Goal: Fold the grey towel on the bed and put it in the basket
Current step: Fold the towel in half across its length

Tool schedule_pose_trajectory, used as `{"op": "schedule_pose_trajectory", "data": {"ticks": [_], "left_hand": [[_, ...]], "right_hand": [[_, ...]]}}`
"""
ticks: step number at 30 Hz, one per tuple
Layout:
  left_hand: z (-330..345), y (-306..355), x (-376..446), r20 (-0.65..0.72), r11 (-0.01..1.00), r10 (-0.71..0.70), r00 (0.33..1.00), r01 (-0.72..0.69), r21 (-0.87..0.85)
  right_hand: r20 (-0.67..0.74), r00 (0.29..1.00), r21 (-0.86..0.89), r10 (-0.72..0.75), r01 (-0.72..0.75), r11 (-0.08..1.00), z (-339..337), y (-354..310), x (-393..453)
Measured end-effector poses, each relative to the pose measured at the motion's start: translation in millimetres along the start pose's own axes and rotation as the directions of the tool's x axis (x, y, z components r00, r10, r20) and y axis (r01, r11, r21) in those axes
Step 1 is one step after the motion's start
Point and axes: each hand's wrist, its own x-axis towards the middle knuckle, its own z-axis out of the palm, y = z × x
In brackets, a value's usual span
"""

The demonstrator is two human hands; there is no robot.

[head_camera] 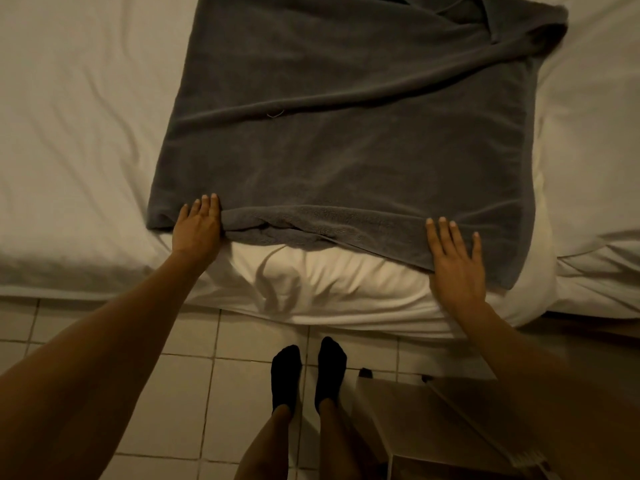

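Note:
The grey towel (346,133) lies spread over the white bed (76,133), with a long diagonal ridge across its middle and a bunched far right corner. Its near edge is rumpled and rolled under. My left hand (197,228) rests on the near left part of that edge, fingers together and flat, thumb side against the rumpled fold. My right hand (455,258) lies flat with fingers spread on the near right corner. Whether either thumb pinches fabric is hidden. No basket is clearly in view.
The bed's near edge (311,306) meets a pale tiled floor (194,393). My feet in black socks (308,372) stand just in front. A light boxy object (433,427), perhaps a carton or cabinet, stands on the floor at my lower right.

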Motion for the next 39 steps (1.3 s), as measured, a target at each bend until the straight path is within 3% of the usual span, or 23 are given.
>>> {"op": "schedule_pose_trajectory", "data": {"ticks": [7,14,18,21,27,30,32,36,39], "left_hand": [[1,-12,0,-0.101,0.994,0.072,0.992,-0.063,0.086],[-20,-52,-29,-0.267,0.98,0.199,0.943,-0.185,0.078],[-38,-61,-63,-0.263,0.983,0.178,0.948,-0.161,0.085],[-41,-70,-91,-0.28,0.984,0.164,0.946,-0.135,0.118],[-30,-94,-162,-0.181,0.985,0.159,0.97,-0.144,0.091],[-10,-106,-192,-0.005,0.974,0.174,0.985,-0.172,0.151],[6,-113,-202,0.003,0.958,0.209,0.978,-0.205,0.201],[-19,-104,-192,0.052,0.976,0.123,0.991,-0.131,0.172],[-48,-92,-156,-0.051,0.987,0.077,0.996,-0.07,0.144]], "right_hand": [[-0.035,0.995,0.007,0.092,-0.092,0.996,-11,26,-1],[-0.036,0.999,-0.052,0.026,-0.028,0.998,-40,37,-37],[0.047,0.993,-0.113,0.111,-0.106,0.988,-77,22,-61],[0.025,0.99,-0.124,0.139,-0.135,0.983,-94,7,-85],[0.078,0.996,-0.115,0.04,-0.03,0.993,-94,-14,-153],[0.188,0.982,-0.092,0.019,-0.002,0.996,-83,-25,-187],[0.266,0.964,-0.11,0.02,0.01,0.994,-79,-31,-201],[0.215,0.974,-0.089,0.069,-0.051,0.995,-83,-28,-187],[0.129,0.982,-0.088,0.139,-0.128,0.988,-103,-20,-151]]}}
